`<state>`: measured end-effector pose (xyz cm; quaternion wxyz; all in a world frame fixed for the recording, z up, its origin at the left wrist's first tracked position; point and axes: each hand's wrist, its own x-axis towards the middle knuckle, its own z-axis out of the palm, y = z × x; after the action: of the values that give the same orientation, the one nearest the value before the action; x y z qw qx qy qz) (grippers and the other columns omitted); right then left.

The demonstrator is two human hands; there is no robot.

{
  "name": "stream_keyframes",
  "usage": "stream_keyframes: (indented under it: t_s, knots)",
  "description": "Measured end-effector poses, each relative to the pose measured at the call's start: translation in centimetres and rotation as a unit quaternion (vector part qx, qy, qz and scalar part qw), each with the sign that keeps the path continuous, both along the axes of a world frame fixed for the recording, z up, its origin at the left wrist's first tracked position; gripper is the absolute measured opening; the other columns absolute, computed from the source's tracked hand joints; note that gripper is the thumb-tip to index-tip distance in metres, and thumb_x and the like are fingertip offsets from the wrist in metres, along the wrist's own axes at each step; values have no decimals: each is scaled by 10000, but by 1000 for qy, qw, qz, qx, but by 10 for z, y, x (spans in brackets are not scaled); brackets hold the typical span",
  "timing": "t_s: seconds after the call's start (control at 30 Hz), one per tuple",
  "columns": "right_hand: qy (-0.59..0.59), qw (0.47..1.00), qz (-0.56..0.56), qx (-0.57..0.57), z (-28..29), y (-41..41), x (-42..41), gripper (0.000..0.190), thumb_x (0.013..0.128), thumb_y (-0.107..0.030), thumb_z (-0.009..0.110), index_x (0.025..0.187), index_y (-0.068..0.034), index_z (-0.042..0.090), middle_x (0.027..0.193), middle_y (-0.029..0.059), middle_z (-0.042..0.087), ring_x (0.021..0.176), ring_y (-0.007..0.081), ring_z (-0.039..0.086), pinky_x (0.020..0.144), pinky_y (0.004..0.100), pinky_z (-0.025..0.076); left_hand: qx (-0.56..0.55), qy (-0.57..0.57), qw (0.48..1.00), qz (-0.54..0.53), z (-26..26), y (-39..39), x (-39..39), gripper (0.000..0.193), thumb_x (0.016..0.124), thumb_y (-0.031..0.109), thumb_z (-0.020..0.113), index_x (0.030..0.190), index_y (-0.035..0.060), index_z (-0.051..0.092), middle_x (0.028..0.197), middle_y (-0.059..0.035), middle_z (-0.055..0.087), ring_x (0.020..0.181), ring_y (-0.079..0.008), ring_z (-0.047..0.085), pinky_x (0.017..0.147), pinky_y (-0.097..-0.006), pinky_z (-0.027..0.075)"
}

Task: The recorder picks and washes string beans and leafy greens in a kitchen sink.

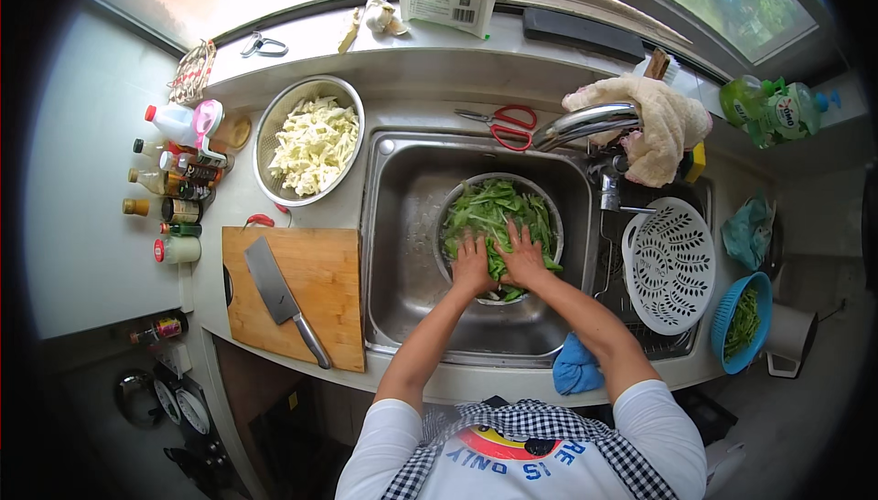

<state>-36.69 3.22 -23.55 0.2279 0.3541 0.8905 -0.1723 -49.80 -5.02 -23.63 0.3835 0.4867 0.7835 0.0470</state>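
Note:
A round metal bowl [558, 222] sits in the stainless steel sink [405, 246], filled with leafy greens [497, 202] that look wet. Both of my hands reach into it from the near side. My left hand [473, 265] lies on the greens at the bowl's lower left, fingers spread. Just to its right, my right hand [523, 259] rests on the leaves, also with its fingers apart. Some stems show below and between the two hands. Whether any leaves are gripped under the palms is hidden.
Left of the sink, a cleaver [278, 287] lies on a wooden cutting board [329, 280], below a colander of chopped cabbage [319, 147]. Red-handled scissors [511, 126] lie behind the sink near the faucet [586, 123]. At right are a white strainer basket [672, 267] and a blue basket of greens [744, 322].

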Motion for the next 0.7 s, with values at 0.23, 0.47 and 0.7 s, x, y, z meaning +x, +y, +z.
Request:
stream_keyframes:
  t_s: [0.23, 0.47, 0.7]
  knots:
    - [-26, 996, 41, 70, -37, -6, -3, 764, 629, -421, 748, 1311, -178, 499, 1416, 198, 349, 1296, 403, 319, 979, 593, 320, -66, 11, 998, -22, -13, 3, 1, 1187, 508, 291, 860, 1448, 104, 160, 1472, -231, 195, 1332, -432, 246, 1033, -494, 350]
    - [0, 989, 84, 120, -27, -14, -13, 412, 747, -317, 625, 1118, -138, 632, 1299, 191, 476, 1185, 318, 479, 897, 408, 464, 48, -13, 998, 34, -40, -6, -3, 1059, 524, 216, 827, 1409, 69, 265, 1405, -259, 307, 1281, -429, 326, 1038, -463, 343]
    - [304, 917, -251, 60, -24, -6, -26, 423, 630, -35, 643, 1052, -60, 622, 946, 213, 618, 882, 391, 598, 779, 460, 492, 322, -190, 915, 150, -28, 9, 4, 684, 599, 136, 731, 1205, 29, 432, 1150, -262, 504, 1109, -425, 471, 935, -447, 389]
